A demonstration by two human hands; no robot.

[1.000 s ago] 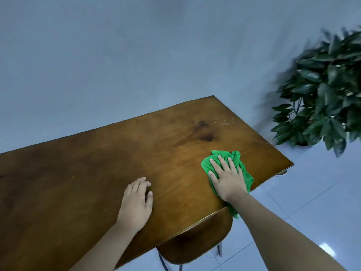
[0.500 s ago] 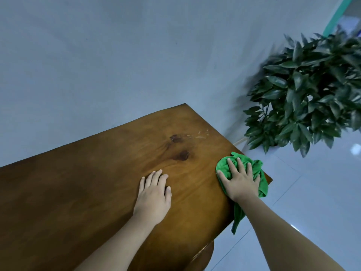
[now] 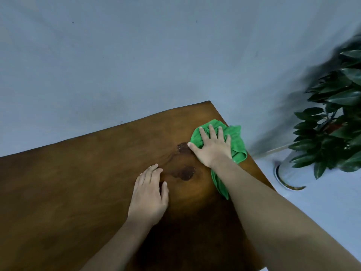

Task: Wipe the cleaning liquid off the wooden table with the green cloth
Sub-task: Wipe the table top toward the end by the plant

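Note:
The wooden table (image 3: pixel 78 182) fills the lower left, its far right corner near the wall. A crumpled green cloth (image 3: pixel 235 141) lies near that corner at the right edge, with a tail trailing back under my forearm. My right hand (image 3: pixel 212 147) presses flat on the cloth, fingers spread and straight. My left hand (image 3: pixel 149 194) rests flat on the bare wood to the left, beside two dark knots in the grain (image 3: pixel 185 173). No liquid shows plainly on the surface.
A potted plant (image 3: pixel 336 122) with dark leaves stands on the pale tiled floor (image 3: pixel 322 208) right of the table, its pot (image 3: pixel 289 173) close to the table's edge. A plain grey wall (image 3: pixel 136 55) runs behind the table.
My right hand has slid the cloth away from me, from the near right edge up to the far right corner. My left hand moved forward too. The view shifted.

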